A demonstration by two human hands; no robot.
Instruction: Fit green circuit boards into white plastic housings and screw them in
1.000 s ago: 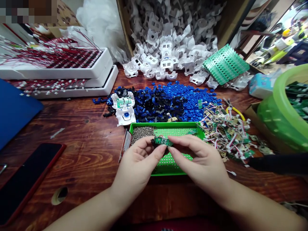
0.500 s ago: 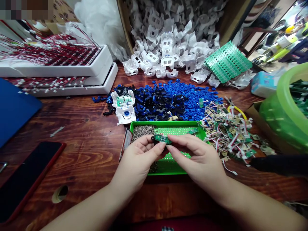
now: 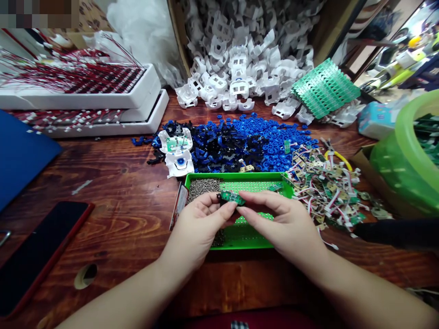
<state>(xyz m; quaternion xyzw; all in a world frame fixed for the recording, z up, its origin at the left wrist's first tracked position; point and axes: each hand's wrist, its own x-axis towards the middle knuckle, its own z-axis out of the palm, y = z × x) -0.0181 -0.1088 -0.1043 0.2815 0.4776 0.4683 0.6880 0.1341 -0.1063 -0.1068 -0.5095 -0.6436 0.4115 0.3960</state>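
Note:
A small green circuit board [image 3: 230,197], with a black piece at its left end, is pinched between both hands. My left hand [image 3: 202,224] grips its left side, thumb over the front. At its right end, the thumb and forefinger of my right hand [image 3: 279,219] close on the board. Both hands are over a green tray [image 3: 245,242]. Small metal screws [image 3: 204,186] fill the tray's left part, and a perforated sheet [image 3: 252,186] lies in the rest, partly hidden by my hands.
Beyond the tray are black and blue plastic parts [image 3: 226,144], blue rings [image 3: 274,132] and an opened white shell [image 3: 179,163]. Wired boards [image 3: 331,187] and yellow-handled pliers [image 3: 338,156] lie right, near a green basket [image 3: 387,155]. A phone [image 3: 41,251] lies left. White shells [image 3: 236,59] pile up behind.
The board has tilted slightly between my fingers, while both hands keep hold of it in almost the same place. The whole view has shifted a little.

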